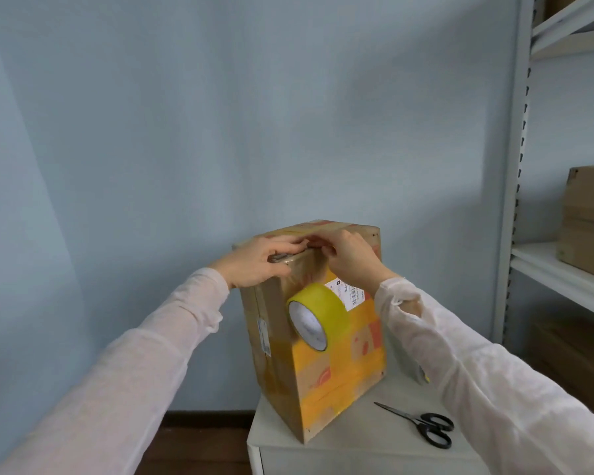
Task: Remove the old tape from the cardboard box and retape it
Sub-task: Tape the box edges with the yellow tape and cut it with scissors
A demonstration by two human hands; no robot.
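Clear tape, one strip, runs over the top front edge of the cardboard box (336,365), and both hands meet on it. Left hand (258,264): fingers (285,243) flat and spread, pressing down on the box top near the edge, thumb along the front face. Right hand (348,257): fingers (326,250) curled narrow, pinching at the tape right at the edge, touching the left fingertips; whether they hold a loose end cannot be told. Two pale sleeves reach in from the lower corners.

One roll of yellow tape (318,315) hangs against the box's front face, below the hands, beside a white label (349,294). A second small label sits on the box's left side.

The box stands upright, one corner toward the camera, on a white tabletop (367,440). One pair of black scissors (422,425) lies closed on the tabletop, right of the box, apart from it.

Far right: grey shelving (515,200) with one brown box (587,221) on a shelf.
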